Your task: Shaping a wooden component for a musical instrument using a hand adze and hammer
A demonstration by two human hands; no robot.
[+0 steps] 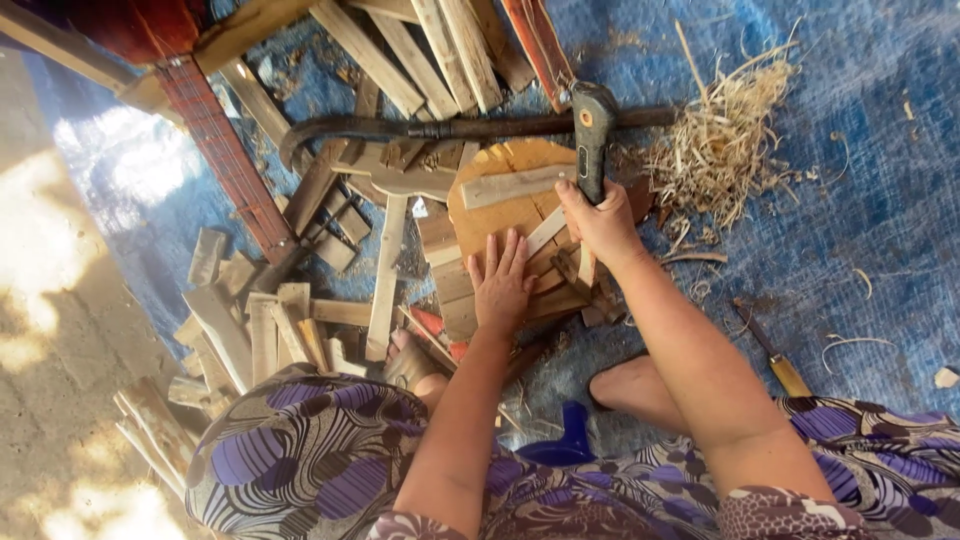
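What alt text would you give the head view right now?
Looking down, the right hand grips a hatchet over a round wooden block, and the left hand lies flat on it. Split wood pieces and wood shavings litter a blue tarp.

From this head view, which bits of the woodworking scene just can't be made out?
- Hatchet: the right hand covers the lower handle; its cutting edge can't be judged.
- Round wooden block: partly hidden by the left hand and wood strips.
- Stacked slats: cut off by the top edge.
- Yellow-handled tool: too small to identify.
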